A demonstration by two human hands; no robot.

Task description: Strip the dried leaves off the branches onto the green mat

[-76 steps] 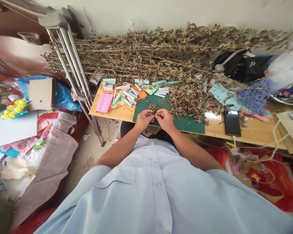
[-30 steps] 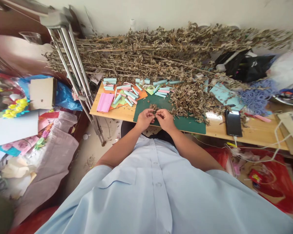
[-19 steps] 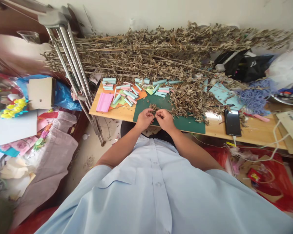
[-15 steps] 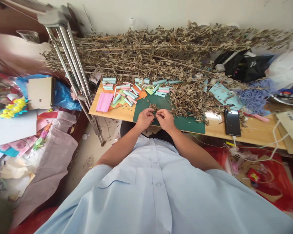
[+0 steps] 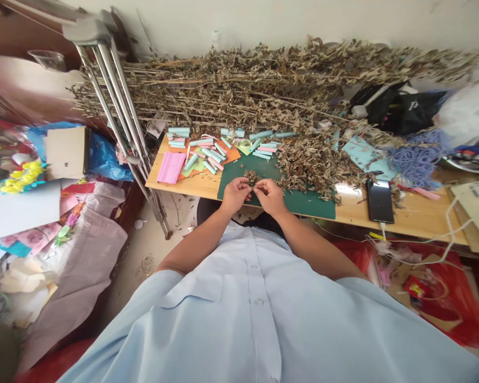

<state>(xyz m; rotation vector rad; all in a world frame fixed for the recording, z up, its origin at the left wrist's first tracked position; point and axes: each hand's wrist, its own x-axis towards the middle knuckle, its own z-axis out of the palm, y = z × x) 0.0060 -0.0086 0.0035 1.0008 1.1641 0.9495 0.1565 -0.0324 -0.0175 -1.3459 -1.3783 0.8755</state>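
Note:
My left hand (image 5: 234, 194) and my right hand (image 5: 270, 195) are close together over the near edge of a dark green cutting mat (image 5: 303, 201). Their fingertips pinch a small clump of dried leaves (image 5: 252, 176) between them. Right of my hands a loose heap of dried leaves (image 5: 313, 159) covers the mat. Behind it long dried leafy branches (image 5: 263, 85) lie across the back of the wooden table (image 5: 415, 215). Rolled blue and pink paper tubes (image 5: 211, 146) lie scattered at the table's left.
A black phone (image 5: 379, 200) lies on the table to the right, near blue paper (image 5: 365, 155) and coiled blue cord (image 5: 417, 157). Metal crutches (image 5: 117, 117) lean at the table's left end. Piles of paper and cloth (image 5: 43, 229) fill the left; red bags (image 5: 451, 298) lie at right.
Both hands stay in the same spot on the mat. Only the fingers shift slightly around the small clump of dried leaves.

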